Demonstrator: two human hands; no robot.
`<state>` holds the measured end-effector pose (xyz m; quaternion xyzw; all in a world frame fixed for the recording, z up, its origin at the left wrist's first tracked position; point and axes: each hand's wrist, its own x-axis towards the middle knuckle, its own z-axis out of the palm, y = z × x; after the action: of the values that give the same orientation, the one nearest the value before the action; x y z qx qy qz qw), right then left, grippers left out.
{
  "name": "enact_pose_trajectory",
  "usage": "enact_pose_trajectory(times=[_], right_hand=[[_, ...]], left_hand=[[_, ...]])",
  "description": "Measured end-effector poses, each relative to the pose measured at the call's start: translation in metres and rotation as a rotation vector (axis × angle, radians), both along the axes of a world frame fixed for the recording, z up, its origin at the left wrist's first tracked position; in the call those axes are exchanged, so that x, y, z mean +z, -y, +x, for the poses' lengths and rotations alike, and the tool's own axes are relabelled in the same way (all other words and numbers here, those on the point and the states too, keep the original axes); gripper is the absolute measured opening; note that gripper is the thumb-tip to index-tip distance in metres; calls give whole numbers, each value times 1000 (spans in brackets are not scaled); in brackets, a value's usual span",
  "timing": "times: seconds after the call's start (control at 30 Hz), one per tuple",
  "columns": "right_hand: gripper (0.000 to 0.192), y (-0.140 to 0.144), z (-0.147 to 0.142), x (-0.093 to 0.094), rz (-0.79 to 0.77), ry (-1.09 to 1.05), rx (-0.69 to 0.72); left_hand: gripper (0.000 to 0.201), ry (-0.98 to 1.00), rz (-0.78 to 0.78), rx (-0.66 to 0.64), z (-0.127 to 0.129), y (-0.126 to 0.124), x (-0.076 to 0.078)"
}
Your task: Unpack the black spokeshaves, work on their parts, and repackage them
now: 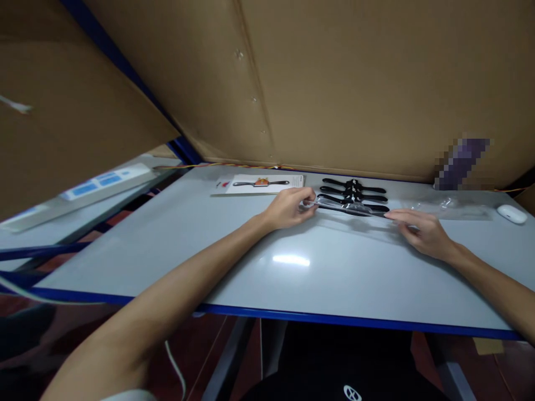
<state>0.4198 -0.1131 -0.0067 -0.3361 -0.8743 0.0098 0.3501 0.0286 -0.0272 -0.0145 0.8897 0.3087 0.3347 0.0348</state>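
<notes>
A thin clear plastic blister shell (357, 210) is held level between my hands, above the table. Its left end is pinched between the thumb and fingers of my left hand (288, 209). My right hand (426, 231) grips the other end with its fingers closed. Just behind and partly beneath the plastic, several black spokeshaves (354, 192) lie in a row, handles pointing left and right. The plastic overlaps the nearest one, so I cannot tell whether a spokeshave is inside the shell. Left of them lies a printed packaging card (261, 185) picturing a spokeshave.
More clear plastic shells (449, 209) lie at the right, beside a white earbud case (512, 214). A blurred purple object (462, 164) leans against the cardboard wall (355, 83). A power strip (100, 186) rests on the left side surface. The grey table (251, 278) has a blue front edge.
</notes>
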Motion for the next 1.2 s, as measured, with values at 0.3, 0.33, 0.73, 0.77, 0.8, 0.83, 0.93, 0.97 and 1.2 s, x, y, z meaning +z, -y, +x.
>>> enact_pose_trajectory(times=[0.3, 0.33, 0.73, 0.77, 0.8, 0.83, 0.93, 0.97, 1.2], right_hand=[[44, -10, 10, -8, 41, 185, -62], [45, -10, 10, -8, 14, 201, -60], [54, 0, 9, 13, -243, 284, -22], [52, 1, 7, 14, -243, 272, -26], [50, 2, 6, 14, -240, 259, -29], [47, 2, 5, 15, -232, 248, -31], [41, 4, 4, 18, -183, 233, -30], [40, 4, 5, 21, -164, 234, -33], [40, 2, 42, 60, 0, 237, -224]], left_hand=[[9, -223, 208, -132, 4, -1, -6], [7, -224, 183, -111, 4, -1, -5], [21, -211, -36, -61, 0, -1, -2], [21, -212, -34, -58, 0, -2, -2], [20, -216, -30, -52, -1, -2, -2], [20, -221, -24, -47, -1, -2, -2], [22, -218, 0, -29, -1, 0, -2], [26, -213, 7, -25, -1, 0, -2], [46, -192, -6, -16, 1, -3, -6]])
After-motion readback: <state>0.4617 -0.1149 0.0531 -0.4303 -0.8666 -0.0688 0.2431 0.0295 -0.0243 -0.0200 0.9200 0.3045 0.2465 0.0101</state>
